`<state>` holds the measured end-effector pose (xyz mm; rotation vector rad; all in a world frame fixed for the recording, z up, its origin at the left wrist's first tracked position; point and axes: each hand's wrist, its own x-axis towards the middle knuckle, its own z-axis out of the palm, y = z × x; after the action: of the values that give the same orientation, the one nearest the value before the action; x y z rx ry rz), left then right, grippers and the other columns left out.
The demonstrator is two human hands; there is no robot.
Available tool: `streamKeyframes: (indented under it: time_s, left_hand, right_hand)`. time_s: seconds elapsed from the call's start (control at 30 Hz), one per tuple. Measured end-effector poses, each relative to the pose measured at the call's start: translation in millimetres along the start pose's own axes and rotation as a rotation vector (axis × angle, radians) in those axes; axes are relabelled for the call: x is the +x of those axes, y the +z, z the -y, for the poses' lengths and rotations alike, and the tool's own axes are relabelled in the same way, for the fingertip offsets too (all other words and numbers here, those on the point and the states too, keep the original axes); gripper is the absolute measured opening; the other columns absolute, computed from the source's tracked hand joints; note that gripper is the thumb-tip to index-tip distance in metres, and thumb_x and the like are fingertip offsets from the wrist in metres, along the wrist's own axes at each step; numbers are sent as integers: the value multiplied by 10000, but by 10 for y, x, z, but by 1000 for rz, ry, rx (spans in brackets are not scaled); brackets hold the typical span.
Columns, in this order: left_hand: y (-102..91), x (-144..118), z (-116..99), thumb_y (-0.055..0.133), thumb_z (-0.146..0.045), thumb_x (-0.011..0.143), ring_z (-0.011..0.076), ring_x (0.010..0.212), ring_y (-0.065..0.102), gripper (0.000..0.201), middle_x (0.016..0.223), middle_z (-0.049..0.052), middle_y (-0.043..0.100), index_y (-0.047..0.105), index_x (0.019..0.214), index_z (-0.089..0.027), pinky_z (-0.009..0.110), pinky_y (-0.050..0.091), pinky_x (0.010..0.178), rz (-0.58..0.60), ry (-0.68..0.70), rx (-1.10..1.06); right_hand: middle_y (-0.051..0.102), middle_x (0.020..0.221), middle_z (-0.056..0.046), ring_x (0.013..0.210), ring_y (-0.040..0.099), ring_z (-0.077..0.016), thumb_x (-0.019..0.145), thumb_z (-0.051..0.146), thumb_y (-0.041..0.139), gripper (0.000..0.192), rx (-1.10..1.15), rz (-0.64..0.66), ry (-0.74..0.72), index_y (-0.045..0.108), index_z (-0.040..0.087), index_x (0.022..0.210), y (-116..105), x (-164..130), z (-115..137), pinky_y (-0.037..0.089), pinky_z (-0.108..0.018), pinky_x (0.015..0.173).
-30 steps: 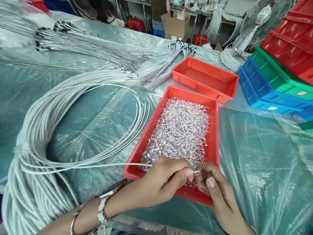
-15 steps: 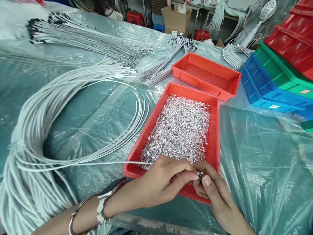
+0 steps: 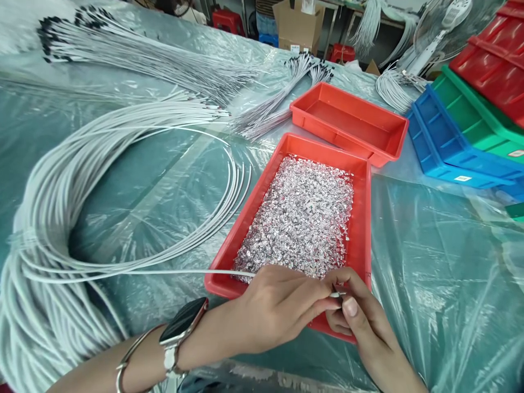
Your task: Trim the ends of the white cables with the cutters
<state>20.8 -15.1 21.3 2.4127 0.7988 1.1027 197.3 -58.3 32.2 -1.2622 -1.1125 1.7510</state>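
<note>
White wire (image 3: 164, 272) runs from a big coil (image 3: 45, 218) on the worktop (image 3: 429, 262) across the near corner of a red tray (image 3: 365, 218) into the left hand (image 3: 278, 311), whose thumb and fingers are pinched shut on its end. The right hand (image 3: 360, 322) meets it tip to tip, fingers closed on a small silver piece (image 3: 339, 294) at the wire's end. This tray holds a heap of silver bits (image 3: 303, 213), too many to count. A second red tray (image 3: 347, 123) lies just behind. One blue bin (image 3: 446, 150) and one green bin (image 3: 475, 117) stand at the right. Two fans of cut wires (image 3: 143, 60) lie beyond.
</note>
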Motion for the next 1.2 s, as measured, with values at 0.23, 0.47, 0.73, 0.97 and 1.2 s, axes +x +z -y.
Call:
streamKeyframes:
  time_s: [0.23, 0.47, 0.73, 0.97, 1.2]
  left_hand:
    - [43, -29, 17, 387, -130, 1011, 135, 535, 606, 187, 666, 28, 675, 545, 910, -131, 268, 440, 473, 12, 101, 46]
    - [21, -32, -7, 376, -156, 1024, 119, 518, 606, 186, 666, 20, 684, 527, 916, -151, 256, 438, 472, 2, 75, 61]
    - [-24, -9, 16, 373, -254, 1037, 93, 509, 572, 243, 647, -14, 653, 539, 879, -173, 224, 429, 506, -50, -78, -178]
    - [-51, 35, 30, 423, -219, 1012, 67, 505, 514, 243, 604, -34, 581, 561, 821, -159, 183, 384, 499, 43, -207, -363]
    - [-7, 15, 52, 449, -233, 1000, 76, 509, 483, 234, 599, -38, 551, 560, 809, -157, 209, 350, 501, 120, -235, -404]
  right_hand:
    - [346, 681, 61, 526, 225, -117, 915, 541, 571, 286, 19, -53, -46, 605, 290, 1048, 1, -13, -37, 404, -268, 648]
    - [489, 728, 38, 624, 469, -124, 934, 488, 574, 214, 45, -60, -125, 618, 303, 1031, 21, -2, -46, 464, -260, 738]
    - [584, 805, 19, 800, 581, -152, 984, 449, 502, 193, -147, -62, -202, 620, 301, 1022, -26, 89, -46, 453, -241, 746]
    - [397, 630, 57, 531, 314, -130, 868, 561, 627, 363, -78, -180, -260, 606, 303, 1121, 12, 26, -47, 267, -251, 491]
    - [402, 562, 46, 495, 282, -126, 846, 475, 691, 201, -113, -296, -199, 704, 282, 794, 47, 4, -5, 213, -264, 456]
